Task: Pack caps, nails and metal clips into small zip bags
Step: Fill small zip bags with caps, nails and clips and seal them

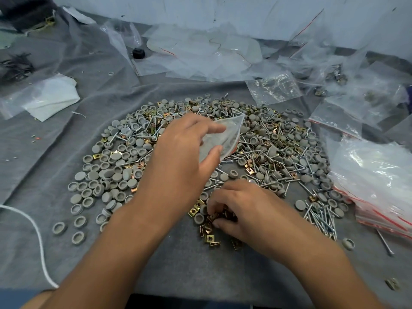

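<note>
A wide heap of grey round caps (111,175), silver nails (321,216) and brass-coloured metal clips (210,238) covers the grey cloth in the middle. My left hand (178,157) reaches over the heap and pinches a small clear zip bag (225,134) between thumb and fingers, holding it above the pile. My right hand (243,210) lies low at the heap's near edge, its fingers curled around a small bunch of metal clips. What the bag contains is unclear.
A stack of empty zip bags with red seal lines (379,192) lies at the right. Loose clear bags (200,52) litter the back, some holding parts (334,74). A white cord (38,237) runs along the left front. White plastic (51,97) lies at the left.
</note>
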The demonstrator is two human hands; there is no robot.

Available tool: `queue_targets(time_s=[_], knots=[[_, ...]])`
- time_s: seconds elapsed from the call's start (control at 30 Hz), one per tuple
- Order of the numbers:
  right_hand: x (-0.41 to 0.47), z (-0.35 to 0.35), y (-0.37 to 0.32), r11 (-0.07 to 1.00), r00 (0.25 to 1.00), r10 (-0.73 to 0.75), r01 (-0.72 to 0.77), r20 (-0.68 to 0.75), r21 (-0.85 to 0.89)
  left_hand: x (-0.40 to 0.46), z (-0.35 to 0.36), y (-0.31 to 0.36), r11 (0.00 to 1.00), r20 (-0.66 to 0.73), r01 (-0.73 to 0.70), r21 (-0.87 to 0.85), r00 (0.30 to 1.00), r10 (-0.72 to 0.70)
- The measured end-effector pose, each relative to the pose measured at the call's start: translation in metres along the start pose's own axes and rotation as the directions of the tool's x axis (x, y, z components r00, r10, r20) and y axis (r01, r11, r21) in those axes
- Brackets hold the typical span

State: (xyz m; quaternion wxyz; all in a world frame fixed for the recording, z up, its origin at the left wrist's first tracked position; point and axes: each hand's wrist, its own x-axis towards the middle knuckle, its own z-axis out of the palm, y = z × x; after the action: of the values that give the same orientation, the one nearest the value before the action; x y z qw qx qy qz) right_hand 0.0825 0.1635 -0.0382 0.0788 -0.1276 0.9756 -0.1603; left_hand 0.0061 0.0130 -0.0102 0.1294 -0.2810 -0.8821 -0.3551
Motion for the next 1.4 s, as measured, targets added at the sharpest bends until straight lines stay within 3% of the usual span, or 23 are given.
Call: queue_targets(time_s=[0.3,0.5,0.67,1.03,1.4], knots=[[-0.001,-0.001,0.001,0.998,1.0,-0.002,0.002,-0.003,0.06,0.001,-0.001,-0.002,0.999,0.03,0.013,0.04,0.999,-0.015],[-0.004,-0.006,0.0,0.979,0.999,-0.017,0.025,-0.042,0.203,0.001,-0.002,-0.003,1.0,0.036,0.014,0.022,0.999,-0.015],[-0.002,-0.001,-0.005,0.99,0.999,-0.029,0.025,0.031,0.139,0.001,-0.002,-0.002,1.0,0.036,0.016,0.027,0.999,-0.017],[0.0,0.005,-0.012,0.999,0.999,-0.014,0.012,0.035,0.047,0.002,-0.002,-0.003,0.999,0.043,0.016,0.031,0.999,-0.017],[0.002,0.009,-0.02,0.999,0.998,-0.003,0.006,-0.059,0.049,0.002,-0.003,-0.005,0.999,0.038,0.013,0.032,0.999,-0.014]])
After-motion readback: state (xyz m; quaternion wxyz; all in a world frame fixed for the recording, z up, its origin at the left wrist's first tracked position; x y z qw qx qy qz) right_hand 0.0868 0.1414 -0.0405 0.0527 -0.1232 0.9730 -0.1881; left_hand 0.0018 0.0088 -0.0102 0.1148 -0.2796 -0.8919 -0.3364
